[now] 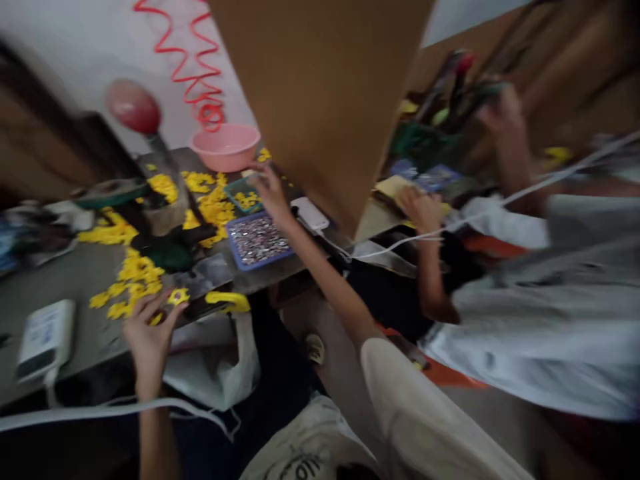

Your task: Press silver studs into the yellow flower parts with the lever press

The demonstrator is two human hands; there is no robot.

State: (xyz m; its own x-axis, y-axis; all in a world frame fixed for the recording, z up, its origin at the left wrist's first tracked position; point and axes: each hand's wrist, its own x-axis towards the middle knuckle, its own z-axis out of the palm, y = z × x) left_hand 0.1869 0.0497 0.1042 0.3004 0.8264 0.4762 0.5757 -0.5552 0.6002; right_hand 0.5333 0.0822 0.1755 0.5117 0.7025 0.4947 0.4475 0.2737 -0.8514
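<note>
My left hand (149, 328) pinches a small yellow flower-shaped piece (179, 297) between thumb and fingers, at the near edge of the bench. Beside it stands a hand press (167, 250) with a red ball on its lever (134, 107). My right hand (273, 192) is raised over a green basket (235, 193) holding some yellow pieces. Its fingers are bent together near a small pale spot, too blurred to name. Just below that hand, a blue tray (245, 265) is filled with small shiny metal parts. Loose yellow pieces (213, 207) lie heaped around the press.
A pink basin (225, 148) stands at the back, below a red coiled hose (200, 80). A brown board (320, 100) separates my place from a co-worker (540, 293) at the right. White cables (390, 248) cross the view. A white device (47, 337) lies at left.
</note>
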